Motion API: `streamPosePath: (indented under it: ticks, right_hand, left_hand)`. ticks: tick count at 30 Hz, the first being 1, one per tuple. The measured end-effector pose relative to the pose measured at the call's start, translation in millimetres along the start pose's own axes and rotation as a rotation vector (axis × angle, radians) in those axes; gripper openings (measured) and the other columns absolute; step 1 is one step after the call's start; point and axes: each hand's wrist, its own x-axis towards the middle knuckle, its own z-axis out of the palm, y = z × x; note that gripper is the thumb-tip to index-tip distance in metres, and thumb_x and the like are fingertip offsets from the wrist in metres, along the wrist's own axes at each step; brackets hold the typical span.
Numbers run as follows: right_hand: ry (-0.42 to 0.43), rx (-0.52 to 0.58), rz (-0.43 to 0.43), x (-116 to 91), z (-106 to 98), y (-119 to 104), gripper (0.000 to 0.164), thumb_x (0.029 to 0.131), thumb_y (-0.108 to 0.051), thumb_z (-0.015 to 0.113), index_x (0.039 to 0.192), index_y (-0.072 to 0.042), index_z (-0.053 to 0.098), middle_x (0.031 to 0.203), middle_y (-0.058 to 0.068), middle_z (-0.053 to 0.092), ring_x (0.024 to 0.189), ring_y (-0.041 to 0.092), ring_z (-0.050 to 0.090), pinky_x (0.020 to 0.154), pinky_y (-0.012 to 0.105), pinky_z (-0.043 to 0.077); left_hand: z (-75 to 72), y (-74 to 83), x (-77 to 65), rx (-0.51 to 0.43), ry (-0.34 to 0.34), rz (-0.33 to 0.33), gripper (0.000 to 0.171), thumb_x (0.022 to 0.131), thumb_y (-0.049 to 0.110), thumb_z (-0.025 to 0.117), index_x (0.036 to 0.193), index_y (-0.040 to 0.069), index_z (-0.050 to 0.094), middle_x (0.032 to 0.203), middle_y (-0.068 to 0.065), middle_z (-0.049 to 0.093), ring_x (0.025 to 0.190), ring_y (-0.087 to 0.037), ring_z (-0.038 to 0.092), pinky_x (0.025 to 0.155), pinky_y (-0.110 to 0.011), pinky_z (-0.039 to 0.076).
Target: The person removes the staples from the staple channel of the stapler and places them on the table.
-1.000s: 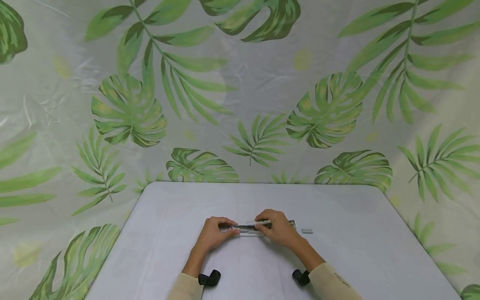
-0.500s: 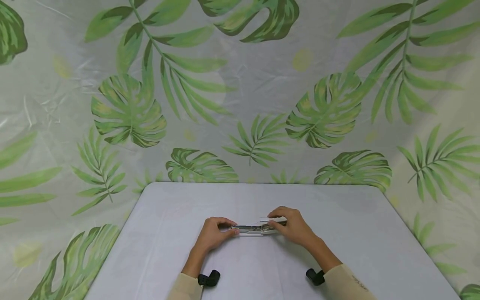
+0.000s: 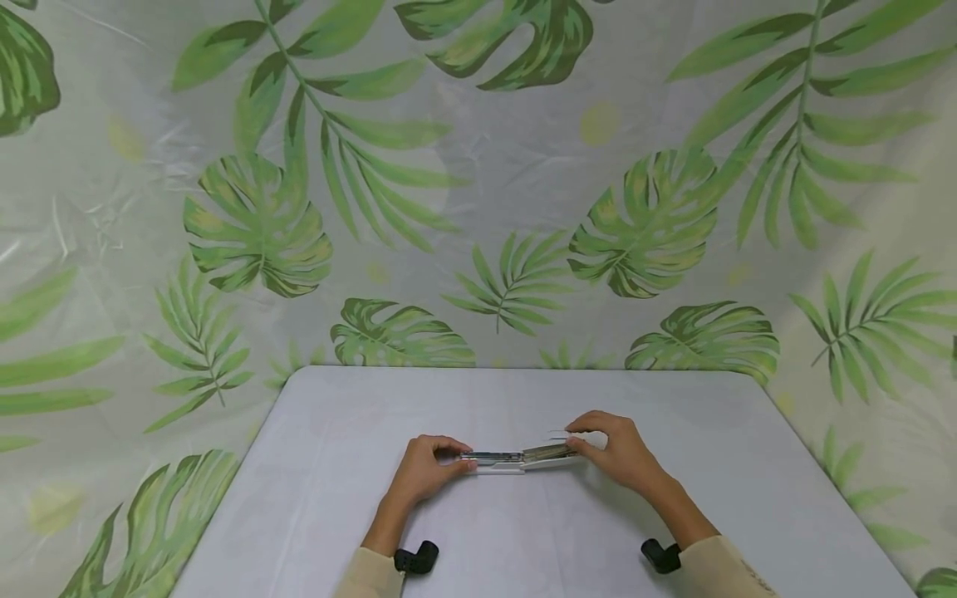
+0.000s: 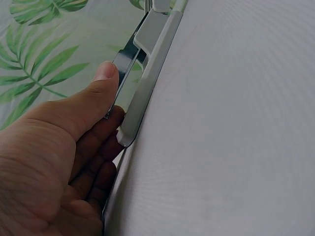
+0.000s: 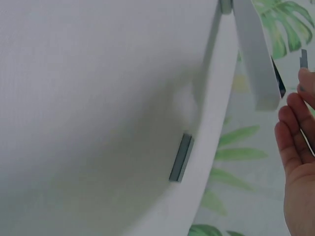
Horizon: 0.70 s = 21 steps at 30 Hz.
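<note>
A light grey stapler [image 3: 497, 471] lies on the table, its top cover [image 3: 549, 453] swung back to the right and its metal magazine [image 3: 492, 457] exposed. My left hand [image 3: 428, 473] pinches the stapler's left end. In the left wrist view the thumb lies on the metal magazine [image 4: 129, 56], with fingers curled by the end of the grey base [image 4: 145, 93]. My right hand [image 3: 616, 448] is raised beside the tip of the cover, pinching a small grey staple strip [image 5: 303, 59] between thumb and finger. Its lower fingers are loosely bent.
Another grey staple strip [image 5: 181, 157] lies on the white table [image 3: 336, 415] to the right of the stapler; in the head view the right hand hides it. A leaf-patterned sheet [image 3: 508, 166] hangs behind the table's far edge.
My right hand has moved right, away from the stapler's middle to beyond the cover's tip, carrying the small strip and uncovering the cover. The left hand has kept its grip in place.
</note>
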Motion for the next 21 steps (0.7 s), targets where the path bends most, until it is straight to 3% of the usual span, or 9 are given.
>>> streamPosePath:
  ticks: [9, 16, 21]
  right_hand:
    - [0.037, -0.042, 0.009, -15, -19, 21, 0.017, 0.089, -0.019, 0.082, 0.105, -0.016, 0.080, 0.104, -0.008, 0.076, 0.098, 0.019, 0.073, 0.085, 0.050, 0.059]
    - [0.053, -0.111, 0.041, -28, -32, 39, 0.016, 0.088, -0.021, 0.083, 0.104, -0.020, 0.081, 0.103, -0.010, 0.076, 0.098, 0.020, 0.072, 0.085, 0.043, 0.058]
    - [0.053, -0.122, 0.078, -37, -39, 48, 0.016, 0.089, -0.022, 0.083, 0.104, -0.019, 0.082, 0.102, -0.009, 0.076, 0.098, 0.023, 0.072, 0.085, 0.047, 0.058]
  left_hand:
    - [0.8, -1.0, 0.1, 0.001, 0.004, 0.000, 0.022, 0.081, 0.046, 0.087, 0.098, 0.032, 0.082, 0.100, 0.015, 0.077, 0.101, -0.010, 0.071, 0.094, -0.038, 0.055]
    - [0.9, -0.7, 0.9, -0.001, 0.008, 0.009, 0.024, 0.081, 0.045, 0.087, 0.099, 0.031, 0.082, 0.101, 0.012, 0.078, 0.101, -0.012, 0.071, 0.093, -0.037, 0.055]
    - [0.7, -1.4, 0.9, -0.001, 0.013, 0.017, 0.023, 0.081, 0.046, 0.087, 0.098, 0.032, 0.082, 0.101, 0.012, 0.078, 0.102, -0.012, 0.072, 0.094, -0.037, 0.055]
